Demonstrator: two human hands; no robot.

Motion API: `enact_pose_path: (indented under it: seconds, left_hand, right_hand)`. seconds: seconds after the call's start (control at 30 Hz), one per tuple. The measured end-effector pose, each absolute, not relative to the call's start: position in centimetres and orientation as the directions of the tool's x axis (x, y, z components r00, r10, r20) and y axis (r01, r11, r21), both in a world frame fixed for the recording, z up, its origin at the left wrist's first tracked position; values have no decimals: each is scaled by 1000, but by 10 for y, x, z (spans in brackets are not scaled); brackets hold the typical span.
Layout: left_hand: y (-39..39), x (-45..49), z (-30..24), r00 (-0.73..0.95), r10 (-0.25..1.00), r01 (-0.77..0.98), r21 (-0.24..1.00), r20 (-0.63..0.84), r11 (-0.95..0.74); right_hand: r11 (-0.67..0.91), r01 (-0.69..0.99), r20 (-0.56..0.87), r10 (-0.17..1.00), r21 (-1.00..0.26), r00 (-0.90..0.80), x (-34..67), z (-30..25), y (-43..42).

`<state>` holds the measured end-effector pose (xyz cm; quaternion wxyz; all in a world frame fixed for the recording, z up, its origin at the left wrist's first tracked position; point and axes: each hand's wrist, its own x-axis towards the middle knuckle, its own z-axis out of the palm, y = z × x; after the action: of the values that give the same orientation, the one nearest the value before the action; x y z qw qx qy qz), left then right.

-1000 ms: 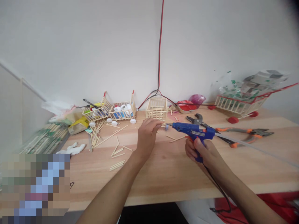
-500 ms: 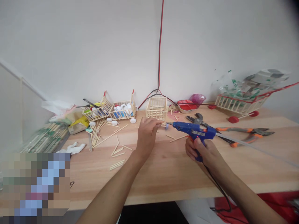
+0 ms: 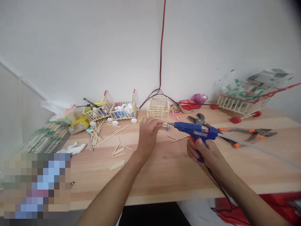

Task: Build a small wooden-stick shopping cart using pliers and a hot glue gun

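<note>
My right hand [image 3: 202, 150] is wrapped around the handle of a blue hot glue gun [image 3: 196, 130], which points left. A clear glue stick [image 3: 237, 141] sticks out of its back end, and a small red light shows on its body. Just left of the nozzle, my left hand [image 3: 149, 130] is closed in a pinch on what looks like a short wooden stick [image 3: 164, 122]; only its tip shows. Behind that hand stands a small cart basket [image 3: 158, 108] built of wooden sticks, its lower part partly hidden by my fingers.
Loose sticks [image 3: 118, 153] lie on the left of the table [image 3: 164, 179]. Two filled stick carts [image 3: 123, 111] stand behind them. Pliers [image 3: 254, 133], a red-lined bowl [image 3: 188, 106] and a larger red-wheeled cart [image 3: 242, 105] are at the right. Packaged sticks [image 3: 47, 138] lie at far left.
Almost nothing differs. The glue gun's nozzle and my left fingertips stay close together, with only a very slight shift of the whole view.
</note>
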<state>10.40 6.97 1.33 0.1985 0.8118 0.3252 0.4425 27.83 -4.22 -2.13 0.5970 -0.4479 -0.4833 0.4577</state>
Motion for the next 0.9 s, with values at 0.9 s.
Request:
enact_pose_path:
  seconds: [0.9]
  left_hand:
    - [71,105,10,396,804,226,801,444,-554]
  right_hand:
    - [206,-99,192,972,-974,132,280,-21,-43]
